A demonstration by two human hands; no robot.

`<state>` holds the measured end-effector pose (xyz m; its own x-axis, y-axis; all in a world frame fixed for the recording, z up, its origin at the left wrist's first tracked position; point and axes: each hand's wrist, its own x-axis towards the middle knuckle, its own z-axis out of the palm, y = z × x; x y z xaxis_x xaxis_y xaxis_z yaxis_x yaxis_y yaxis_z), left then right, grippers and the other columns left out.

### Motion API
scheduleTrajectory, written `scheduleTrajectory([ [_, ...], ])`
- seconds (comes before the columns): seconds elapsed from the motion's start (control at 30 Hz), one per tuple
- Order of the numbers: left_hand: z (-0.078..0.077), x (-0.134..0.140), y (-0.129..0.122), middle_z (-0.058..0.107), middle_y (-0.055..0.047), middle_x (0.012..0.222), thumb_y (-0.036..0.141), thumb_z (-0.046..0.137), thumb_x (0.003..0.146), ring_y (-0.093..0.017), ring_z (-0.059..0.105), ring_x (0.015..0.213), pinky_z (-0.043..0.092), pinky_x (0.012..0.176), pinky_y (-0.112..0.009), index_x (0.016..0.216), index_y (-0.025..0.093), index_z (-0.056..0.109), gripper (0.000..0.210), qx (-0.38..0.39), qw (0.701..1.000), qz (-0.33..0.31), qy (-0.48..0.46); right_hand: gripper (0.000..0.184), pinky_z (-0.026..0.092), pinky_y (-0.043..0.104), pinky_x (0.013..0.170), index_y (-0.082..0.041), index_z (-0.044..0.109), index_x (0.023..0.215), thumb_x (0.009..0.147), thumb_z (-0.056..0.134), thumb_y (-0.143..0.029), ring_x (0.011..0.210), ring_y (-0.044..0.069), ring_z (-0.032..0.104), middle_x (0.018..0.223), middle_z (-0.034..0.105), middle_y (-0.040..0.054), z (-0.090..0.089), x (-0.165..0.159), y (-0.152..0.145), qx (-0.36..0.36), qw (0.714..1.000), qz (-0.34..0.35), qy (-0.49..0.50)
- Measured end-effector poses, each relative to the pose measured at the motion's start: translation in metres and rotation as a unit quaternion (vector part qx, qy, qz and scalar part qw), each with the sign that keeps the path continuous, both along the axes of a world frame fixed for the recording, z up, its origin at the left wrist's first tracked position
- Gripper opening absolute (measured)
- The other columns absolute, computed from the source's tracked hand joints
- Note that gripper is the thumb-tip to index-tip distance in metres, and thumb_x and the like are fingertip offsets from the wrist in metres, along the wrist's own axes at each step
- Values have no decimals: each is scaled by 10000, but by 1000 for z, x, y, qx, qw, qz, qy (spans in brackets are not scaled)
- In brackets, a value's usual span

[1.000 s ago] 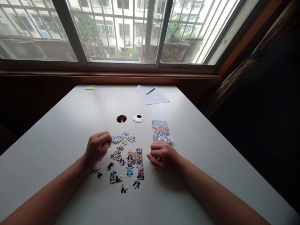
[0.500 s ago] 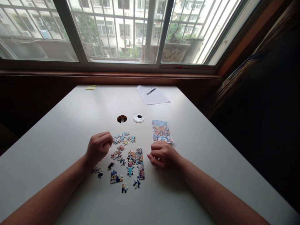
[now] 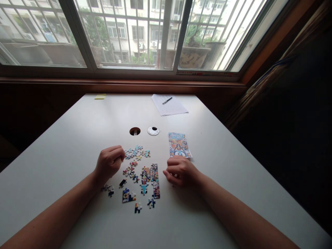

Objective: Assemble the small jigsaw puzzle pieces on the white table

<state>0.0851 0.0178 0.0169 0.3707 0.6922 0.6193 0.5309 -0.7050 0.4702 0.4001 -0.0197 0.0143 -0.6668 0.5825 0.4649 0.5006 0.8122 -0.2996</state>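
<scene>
Nothing's moved in the last second: both curled hands, left hand [image 3: 109, 163] and right hand [image 3: 181, 171], flank the colourful cardboard jigsaw pieces [image 3: 140, 174]; can't tell if either holds one.

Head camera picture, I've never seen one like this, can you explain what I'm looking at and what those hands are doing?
The camera sits on a person's head and looks down at their own two bare hands on a white table by a window. The left hand is curled loosely beside scattered loose puzzle pieces; whether it holds one cannot be seen. The right hand rests, fingers curled, just right of a partly joined puzzle section. Beyond it lies a colourful reference picture. Farther back are a sheet of paper with a pen on it and a yellow sticky note.
</scene>
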Motion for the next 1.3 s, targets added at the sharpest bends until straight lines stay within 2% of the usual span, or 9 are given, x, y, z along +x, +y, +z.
scheduleTrajectory([
  [1.3,-1,-1,0,479,17,608,-35,380,706,-105,429,564,323,564,-247,614,175,495,257,-6,1000,-4,2,409,251,307,599,-187,414,526,921,511,-233,572,123,297,594,365,-29,-1,0,0,2,1000,-1,-3],
])
